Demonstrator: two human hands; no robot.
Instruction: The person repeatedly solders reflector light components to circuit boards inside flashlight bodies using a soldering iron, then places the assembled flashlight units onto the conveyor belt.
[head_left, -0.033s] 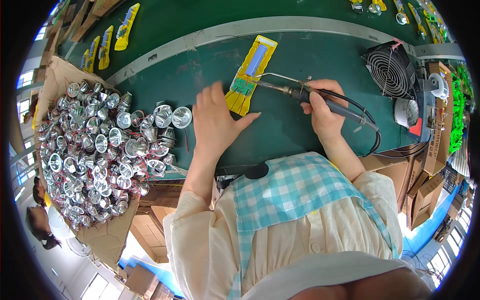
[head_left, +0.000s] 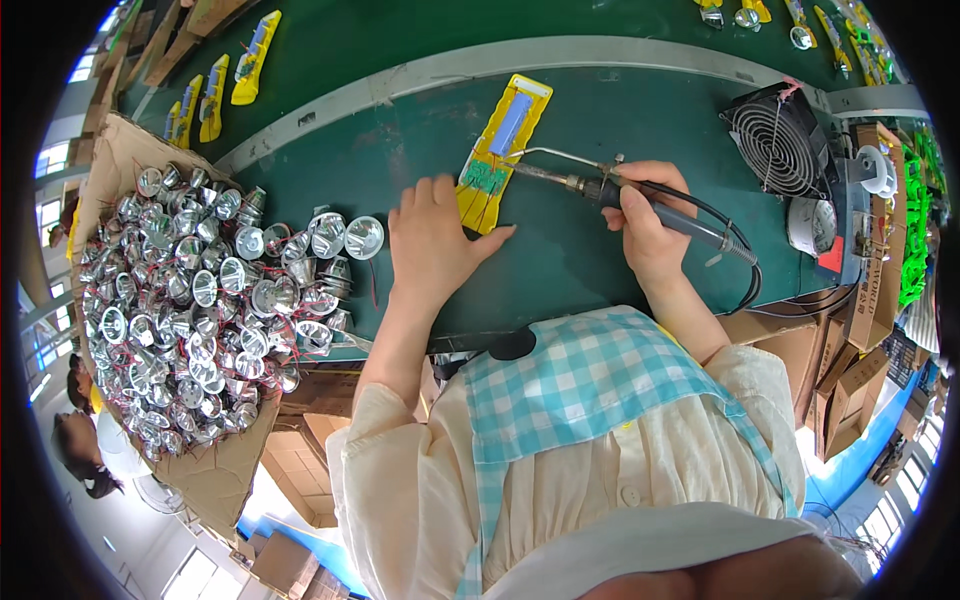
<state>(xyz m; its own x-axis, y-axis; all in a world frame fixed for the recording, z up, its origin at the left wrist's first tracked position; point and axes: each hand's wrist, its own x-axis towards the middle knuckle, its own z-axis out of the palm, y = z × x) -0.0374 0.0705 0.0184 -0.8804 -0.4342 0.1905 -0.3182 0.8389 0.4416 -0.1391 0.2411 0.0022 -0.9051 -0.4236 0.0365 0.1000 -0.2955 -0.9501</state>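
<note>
My right hand (head_left: 655,225) grips a soldering iron (head_left: 690,222) with a thin bent metal tube along its front and a black cable looping behind it. The iron's tip points left, at the upper part of a small green circuit board (head_left: 484,178). That board sits in a yellow plastic housing (head_left: 535,100), below a blue-purple cylindrical battery (head_left: 512,124), with thin wires around it. Beside the housing's lower end is my left hand (head_left: 432,240), fingers stretched and thumb spread; I cannot tell whether it touches the housing.
At left, a cardboard box (head_left: 245,470) overflows with silver reflector cups (head_left: 204,288) on red wires. A black fan (head_left: 780,142) and a solder-wire roll (head_left: 812,225) stand at right. Beyond a metal rail (head_left: 430,75) lie more yellow housings (head_left: 256,58).
My left hand has shifted slightly right, toward the housing's lower end. The right hand and the iron hold nearly the same place.
</note>
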